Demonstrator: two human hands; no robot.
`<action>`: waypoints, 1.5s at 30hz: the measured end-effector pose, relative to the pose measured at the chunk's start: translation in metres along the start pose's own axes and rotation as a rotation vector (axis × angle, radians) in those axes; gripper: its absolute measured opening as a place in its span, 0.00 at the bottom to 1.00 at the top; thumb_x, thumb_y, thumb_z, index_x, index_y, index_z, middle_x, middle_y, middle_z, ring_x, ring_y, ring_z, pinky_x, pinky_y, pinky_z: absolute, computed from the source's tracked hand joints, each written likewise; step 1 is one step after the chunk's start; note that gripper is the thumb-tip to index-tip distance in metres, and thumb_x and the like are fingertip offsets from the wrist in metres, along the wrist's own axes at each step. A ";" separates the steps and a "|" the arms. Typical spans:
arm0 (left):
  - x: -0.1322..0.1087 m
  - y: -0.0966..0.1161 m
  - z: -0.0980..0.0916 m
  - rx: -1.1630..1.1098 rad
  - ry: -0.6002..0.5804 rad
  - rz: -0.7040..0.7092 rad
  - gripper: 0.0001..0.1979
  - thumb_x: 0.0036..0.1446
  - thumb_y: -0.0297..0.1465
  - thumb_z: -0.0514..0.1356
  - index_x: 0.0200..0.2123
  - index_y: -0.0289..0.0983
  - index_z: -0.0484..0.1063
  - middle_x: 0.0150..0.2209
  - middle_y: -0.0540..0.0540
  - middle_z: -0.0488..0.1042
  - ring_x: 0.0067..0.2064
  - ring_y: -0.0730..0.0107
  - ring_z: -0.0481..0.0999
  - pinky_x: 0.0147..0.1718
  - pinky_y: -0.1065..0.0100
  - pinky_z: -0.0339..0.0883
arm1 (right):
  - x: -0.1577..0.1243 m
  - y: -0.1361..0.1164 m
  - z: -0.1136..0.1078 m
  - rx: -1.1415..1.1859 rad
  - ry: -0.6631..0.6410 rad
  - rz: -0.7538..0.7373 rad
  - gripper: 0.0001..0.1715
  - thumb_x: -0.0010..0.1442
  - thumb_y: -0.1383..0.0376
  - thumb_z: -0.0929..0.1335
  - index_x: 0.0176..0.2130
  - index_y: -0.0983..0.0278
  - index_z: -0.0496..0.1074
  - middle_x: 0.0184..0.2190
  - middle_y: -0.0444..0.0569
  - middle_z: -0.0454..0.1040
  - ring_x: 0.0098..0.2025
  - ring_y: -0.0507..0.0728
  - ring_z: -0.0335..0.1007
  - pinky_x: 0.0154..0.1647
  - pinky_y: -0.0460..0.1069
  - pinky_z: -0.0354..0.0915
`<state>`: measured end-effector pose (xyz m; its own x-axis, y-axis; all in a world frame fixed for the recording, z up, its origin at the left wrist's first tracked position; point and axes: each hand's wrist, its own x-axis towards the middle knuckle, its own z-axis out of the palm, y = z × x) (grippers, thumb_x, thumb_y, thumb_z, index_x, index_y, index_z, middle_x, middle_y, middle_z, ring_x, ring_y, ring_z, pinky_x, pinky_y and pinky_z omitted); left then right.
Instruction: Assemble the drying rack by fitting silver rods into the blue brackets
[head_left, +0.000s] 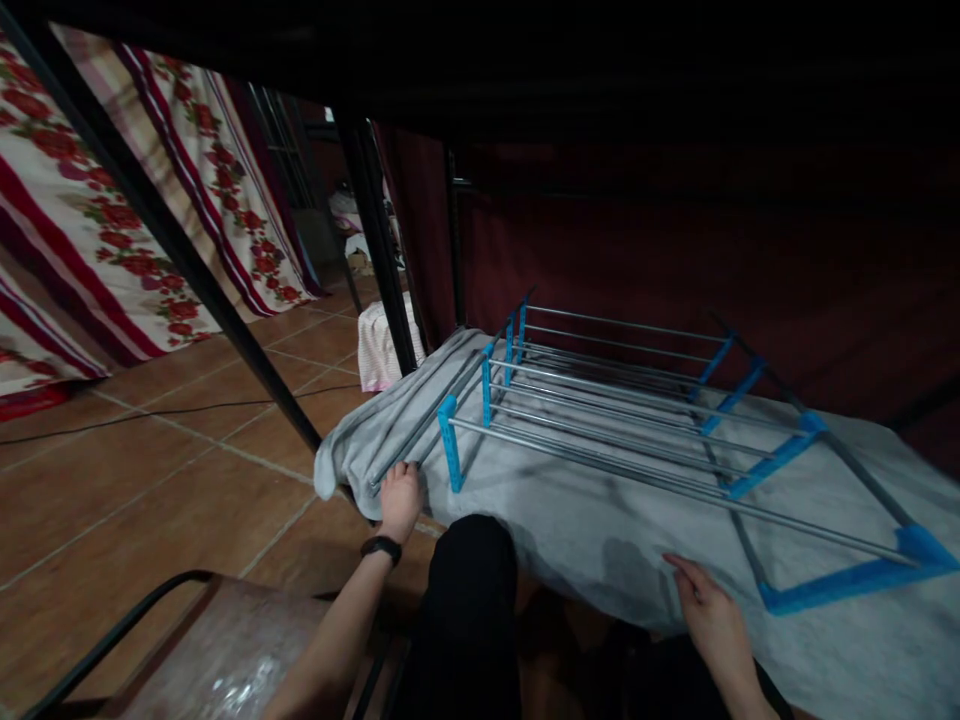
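A rack of metal rods with blue plastic joints (776, 465) lies on a bed with a grey cover (600, 540). My left hand (402, 495), with a dark band on its wrist, has its fingers curled round the end of a grey metal tube at the rack's left side. Near the bed's front edge, my right hand (709, 610) is held in front of the rack, apart from it. Its index finger is stretched out and nothing shows in it.
Dark metal posts (375, 240) and a dark frame overhead surround the bed. Floral curtains (150, 200) hang at the left above a tiled floor (172, 470) crossed by a cable. A chair (225, 650) stands at the lower left.
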<state>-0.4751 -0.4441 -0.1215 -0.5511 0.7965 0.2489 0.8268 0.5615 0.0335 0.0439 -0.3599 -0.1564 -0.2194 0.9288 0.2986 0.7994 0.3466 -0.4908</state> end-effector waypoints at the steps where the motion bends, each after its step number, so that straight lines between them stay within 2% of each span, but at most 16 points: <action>1: 0.004 0.000 0.000 0.011 -0.025 0.006 0.19 0.60 0.23 0.46 0.50 0.30 0.70 0.45 0.33 0.71 0.48 0.51 0.70 0.44 0.57 0.63 | -0.002 -0.002 0.001 -0.008 -0.018 -0.006 0.23 0.62 0.59 0.57 0.49 0.58 0.74 0.47 0.49 0.78 0.44 0.60 0.77 0.42 0.53 0.73; 8: 0.019 -0.002 -0.007 -0.080 -0.116 -0.048 0.16 0.56 0.21 0.49 0.46 0.28 0.71 0.44 0.32 0.72 0.48 0.55 0.73 0.46 0.62 0.64 | -0.006 -0.022 0.005 -0.095 -0.081 -0.047 0.24 0.61 0.65 0.56 0.49 0.56 0.72 0.48 0.45 0.77 0.43 0.57 0.78 0.40 0.51 0.72; 11: 0.012 -0.009 -0.016 -0.106 -0.109 -0.091 0.17 0.56 0.21 0.48 0.47 0.28 0.69 0.45 0.32 0.73 0.46 0.58 0.75 0.42 0.64 0.66 | -0.008 -0.026 0.003 -0.110 -0.096 -0.039 0.24 0.61 0.65 0.55 0.49 0.56 0.72 0.49 0.45 0.77 0.43 0.58 0.78 0.40 0.52 0.72; 15: -0.006 -0.024 -0.028 -0.324 -0.163 -0.237 0.15 0.62 0.29 0.47 0.44 0.32 0.70 0.43 0.33 0.76 0.44 0.55 0.77 0.38 0.62 0.67 | -0.011 -0.029 0.000 -0.102 -0.109 -0.021 0.23 0.62 0.65 0.55 0.48 0.57 0.73 0.47 0.46 0.77 0.42 0.58 0.78 0.42 0.52 0.72; 18: -0.027 -0.037 -0.033 -0.564 -0.159 -0.298 0.15 0.61 0.35 0.48 0.38 0.34 0.71 0.39 0.35 0.78 0.43 0.54 0.78 0.40 0.62 0.68 | -0.014 -0.032 -0.002 -0.090 -0.109 -0.019 0.23 0.62 0.64 0.56 0.48 0.57 0.74 0.47 0.46 0.77 0.43 0.58 0.77 0.43 0.53 0.72; 21: -0.057 -0.045 -0.038 -0.796 -0.095 -0.296 0.16 0.58 0.40 0.51 0.34 0.36 0.72 0.34 0.39 0.78 0.40 0.56 0.78 0.39 0.63 0.68 | -0.019 -0.038 -0.002 -0.043 -0.092 -0.007 0.24 0.62 0.64 0.56 0.49 0.57 0.73 0.49 0.46 0.76 0.44 0.59 0.77 0.43 0.53 0.72; 23: -0.083 -0.045 -0.045 -0.923 -0.038 -0.315 0.21 0.56 0.47 0.52 0.33 0.36 0.72 0.32 0.41 0.77 0.38 0.57 0.77 0.36 0.64 0.69 | -0.024 -0.047 -0.001 0.039 -0.084 0.002 0.23 0.62 0.63 0.56 0.48 0.57 0.74 0.49 0.46 0.77 0.46 0.59 0.76 0.45 0.54 0.71; 26: -0.125 -0.038 -0.063 -1.043 0.075 -0.356 0.29 0.54 0.56 0.51 0.36 0.36 0.72 0.31 0.43 0.76 0.36 0.59 0.76 0.33 0.66 0.69 | -0.033 -0.071 0.003 0.216 -0.078 0.016 0.22 0.63 0.60 0.57 0.47 0.58 0.75 0.48 0.48 0.77 0.48 0.61 0.75 0.49 0.55 0.70; 28: -0.151 -0.030 -0.077 -1.068 0.101 -0.345 0.29 0.54 0.57 0.51 0.38 0.37 0.72 0.32 0.45 0.76 0.36 0.61 0.76 0.33 0.66 0.70 | -0.037 -0.097 0.004 0.359 -0.080 0.025 0.21 0.63 0.58 0.59 0.47 0.58 0.75 0.47 0.50 0.77 0.48 0.61 0.75 0.51 0.56 0.69; 32: -0.188 -0.012 -0.098 -1.025 -0.001 -0.154 0.24 0.58 0.54 0.50 0.40 0.42 0.71 0.34 0.45 0.77 0.37 0.60 0.77 0.37 0.65 0.72 | -0.029 -0.169 -0.010 0.732 -0.030 0.102 0.25 0.63 0.51 0.62 0.52 0.60 0.73 0.48 0.54 0.77 0.49 0.61 0.74 0.54 0.58 0.67; 35: -0.198 -0.002 -0.101 -0.916 -0.070 0.112 0.18 0.61 0.49 0.51 0.41 0.45 0.72 0.38 0.45 0.79 0.39 0.60 0.80 0.38 0.66 0.73 | -0.008 -0.219 -0.035 1.130 0.074 0.196 0.32 0.63 0.46 0.60 0.58 0.61 0.67 0.51 0.54 0.76 0.50 0.60 0.73 0.54 0.60 0.67; 37: -0.198 0.004 -0.101 -0.846 -0.058 0.313 0.15 0.63 0.44 0.51 0.43 0.44 0.72 0.38 0.46 0.80 0.38 0.63 0.81 0.37 0.68 0.73 | 0.008 -0.239 -0.055 1.436 0.190 0.280 0.35 0.62 0.42 0.60 0.56 0.61 0.69 0.49 0.54 0.76 0.50 0.60 0.73 0.54 0.60 0.66; 39: -0.196 0.011 -0.103 -0.780 0.008 0.488 0.12 0.65 0.39 0.51 0.45 0.43 0.71 0.38 0.48 0.80 0.37 0.66 0.81 0.35 0.72 0.73 | 0.023 -0.246 -0.072 1.641 0.275 0.306 0.34 0.61 0.41 0.61 0.52 0.61 0.71 0.46 0.53 0.78 0.47 0.60 0.74 0.53 0.59 0.67; 41: -0.193 0.018 -0.106 -0.711 0.097 0.613 0.11 0.66 0.36 0.50 0.45 0.42 0.69 0.36 0.49 0.80 0.35 0.68 0.81 0.33 0.73 0.72 | 0.033 -0.242 -0.086 1.753 0.343 0.323 0.31 0.61 0.41 0.61 0.46 0.62 0.74 0.40 0.51 0.79 0.42 0.58 0.75 0.49 0.56 0.68; 45: -0.188 0.028 -0.112 -0.563 0.240 0.733 0.11 0.67 0.35 0.48 0.42 0.40 0.69 0.32 0.50 0.79 0.31 0.70 0.80 0.28 0.73 0.70 | 0.041 -0.224 -0.098 1.849 0.461 0.419 0.24 0.64 0.47 0.62 0.35 0.63 0.73 0.26 0.44 0.74 0.29 0.51 0.71 0.35 0.49 0.68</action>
<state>-0.3351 -0.6034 -0.0586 0.1115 0.8048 0.5830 0.9248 -0.2988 0.2356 -0.0894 -0.4121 0.0459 0.1827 0.9824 -0.0402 -0.7901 0.1223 -0.6007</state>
